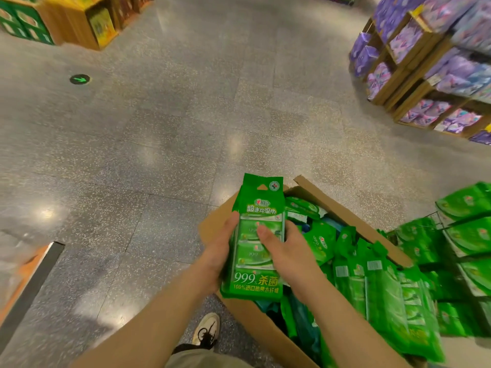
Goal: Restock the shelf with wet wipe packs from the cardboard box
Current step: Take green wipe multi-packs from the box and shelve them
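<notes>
Both hands, left hand point(221, 254) and right hand point(285, 252), clasp a green wipe pack point(256, 240) by its sides above the box point(268, 333); soft, light, slick film, so grip mid-body. Shelf point(462, 235) waits right.

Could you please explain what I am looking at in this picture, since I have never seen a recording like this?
There is no machine here. A person wears a wide-angle camera on the head, so this single picture looks forward and down at their own arms.

Both hands hold one green wet wipe pack upright above the floor. The left hand grips its left edge, and the right hand curls over its front and right side.

Just below and to the right stands an open cardboard box on the speckled floor, filled with more green packs. At the far right a shelf already carries similar green packs. Further back on the right, wooden racks hold purple packages. The person's shoe shows at the bottom.
</notes>
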{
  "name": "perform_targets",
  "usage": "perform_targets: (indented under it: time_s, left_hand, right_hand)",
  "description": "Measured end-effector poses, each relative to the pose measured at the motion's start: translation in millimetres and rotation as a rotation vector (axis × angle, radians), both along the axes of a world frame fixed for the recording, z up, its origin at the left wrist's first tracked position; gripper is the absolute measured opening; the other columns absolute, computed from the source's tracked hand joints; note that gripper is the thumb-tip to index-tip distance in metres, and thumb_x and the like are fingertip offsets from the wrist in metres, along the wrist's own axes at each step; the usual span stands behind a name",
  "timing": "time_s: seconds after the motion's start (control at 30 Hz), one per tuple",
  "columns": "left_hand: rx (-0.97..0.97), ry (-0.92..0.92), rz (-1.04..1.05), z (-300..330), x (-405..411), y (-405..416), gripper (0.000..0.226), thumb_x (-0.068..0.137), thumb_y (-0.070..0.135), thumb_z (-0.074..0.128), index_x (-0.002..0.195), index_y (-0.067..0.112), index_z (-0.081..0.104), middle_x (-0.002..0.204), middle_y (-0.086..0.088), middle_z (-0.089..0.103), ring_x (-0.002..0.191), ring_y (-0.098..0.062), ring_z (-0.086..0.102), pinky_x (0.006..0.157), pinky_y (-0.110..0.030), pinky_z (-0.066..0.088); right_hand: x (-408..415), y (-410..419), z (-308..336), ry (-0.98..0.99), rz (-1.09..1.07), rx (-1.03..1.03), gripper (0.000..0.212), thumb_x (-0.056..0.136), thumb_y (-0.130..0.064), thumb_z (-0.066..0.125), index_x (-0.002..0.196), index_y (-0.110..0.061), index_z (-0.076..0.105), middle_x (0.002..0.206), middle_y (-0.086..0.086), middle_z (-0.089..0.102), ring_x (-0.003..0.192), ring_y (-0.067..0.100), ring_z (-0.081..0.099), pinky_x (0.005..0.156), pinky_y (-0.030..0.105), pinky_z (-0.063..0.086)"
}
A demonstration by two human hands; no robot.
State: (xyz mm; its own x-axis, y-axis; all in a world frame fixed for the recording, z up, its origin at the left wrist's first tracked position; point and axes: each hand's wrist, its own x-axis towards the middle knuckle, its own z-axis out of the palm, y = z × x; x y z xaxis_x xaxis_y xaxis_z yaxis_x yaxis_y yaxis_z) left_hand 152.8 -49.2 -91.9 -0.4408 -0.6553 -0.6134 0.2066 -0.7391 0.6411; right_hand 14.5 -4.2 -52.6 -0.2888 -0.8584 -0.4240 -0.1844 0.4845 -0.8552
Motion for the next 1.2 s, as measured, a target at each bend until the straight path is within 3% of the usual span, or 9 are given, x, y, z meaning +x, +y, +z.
perform_targets:
  time_s: [0.07,0.27,0.37,0.5,0.7,0.87,0.93,1.07,1.2]
  left_hand:
    - [-0.013,0.024,0.023,-1.9,4.1,1.2,0.058,0.099,0.063,0.042,0.123,0.019,0.072,0.124,-0.019,0.072,0.114,-0.041,0.069,0.107,-0.059,0.048]
    - [-0.026,0.046,0.021,-2.7,15.4,2.5,0.060,0.083,0.048,0.074,0.130,0.012,0.064,0.118,-0.019,0.074,0.100,-0.036,0.075,0.080,-0.042,0.063]
    - [-0.003,0.018,0.074,-9.0,22.9,0.4,0.067,0.073,0.042,0.075,0.130,0.010,0.063,0.119,-0.020,0.073,0.108,-0.042,0.071,0.096,-0.052,0.058]
    - [0.042,0.051,0.114,-13.6,34.6,0.3,0.056,0.079,0.038,0.073,0.124,0.006,0.065,0.111,-0.020,0.076,0.088,-0.034,0.077,0.073,-0.042,0.065]
    - [0.091,0.101,0.202,-17.1,49.7,-0.1,0.055,0.077,0.043,0.061,0.117,0.006,0.068,0.106,-0.021,0.077,0.080,-0.032,0.076,0.070,-0.040,0.063]
    - [0.091,0.070,0.223,-16.7,59.1,1.4,0.054,0.078,0.043,0.061,0.116,0.006,0.069,0.109,-0.022,0.076,0.082,-0.033,0.076,0.073,-0.040,0.062]
    - [0.089,0.056,0.228,-16.1,60.6,2.2,0.055,0.077,0.044,0.062,0.116,0.006,0.069,0.111,-0.022,0.076,0.085,-0.034,0.076,0.080,-0.043,0.058]
    - [0.086,0.042,0.214,-16.2,59.1,3.2,0.056,0.077,0.043,0.062,0.118,0.005,0.068,0.111,-0.023,0.075,0.085,-0.035,0.076,0.083,-0.045,0.056]
    - [0.084,0.004,0.170,-14.6,50.2,2.4,0.038,0.096,0.037,0.054,0.112,0.006,0.069,0.103,-0.021,0.077,0.079,-0.033,0.077,0.077,-0.042,0.056]
  right_hand:
    - [5.2,-2.8,-0.2,0.115,0.054,-0.025,0.016,0.093,-0.056,0.064,0.104,-0.044,0.062,0.101,-0.020,0.073,0.089,-0.003,0.071,0.085,0.031,0.057]
    - [9.1,-9.2,-18.6,0.238,0.174,-0.009,0.035,0.092,-0.073,0.049,0.115,-0.049,0.060,0.115,-0.012,0.054,0.116,0.016,0.057,0.104,0.044,0.049]
    - [0.2,-9.8,-26.2,0.113,0.047,0.043,0.051,0.093,-0.074,0.045,0.125,-0.038,0.061,0.127,-0.009,0.059,0.116,0.012,0.059,0.105,0.042,0.047]
    - [-20.6,-1.3,-48.1,0.373,-0.106,0.269,0.056,0.095,-0.053,0.063,0.133,-0.013,0.054,0.125,0.003,0.061,0.102,0.016,0.061,0.091,0.038,0.051]
    - [-12.3,-0.1,-95.6,0.399,-0.070,0.432,0.087,0.067,-0.058,0.084,0.119,0.000,0.046,0.108,0.010,0.064,0.095,0.027,0.065,0.074,0.038,0.057]
    - [-23.0,-2.7,-164.8,0.204,-0.205,0.420,0.152,-0.005,-0.086,0.077,0.123,-0.009,0.054,0.111,0.011,0.067,0.097,0.029,0.069,0.077,0.044,0.063]
    - [-11.4,-3.7,-132.3,0.074,-0.257,0.385,0.135,0.012,-0.068,0.094,0.123,-0.007,0.048,0.108,0.009,0.067,0.095,0.028,0.070,0.079,0.045,0.063]
    - [-2.9,-0.6,-97.1,-0.080,-0.300,0.364,0.058,0.069,-0.033,0.095,0.114,-0.009,0.068,0.100,0.008,0.077,0.086,0.026,0.075,0.076,0.041,0.062]
    - [-12.5,10.5,-73.2,-0.117,-0.284,0.288,0.033,0.082,-0.030,0.086,0.108,-0.022,0.067,0.103,0.000,0.077,0.092,0.021,0.074,0.076,0.036,0.061]
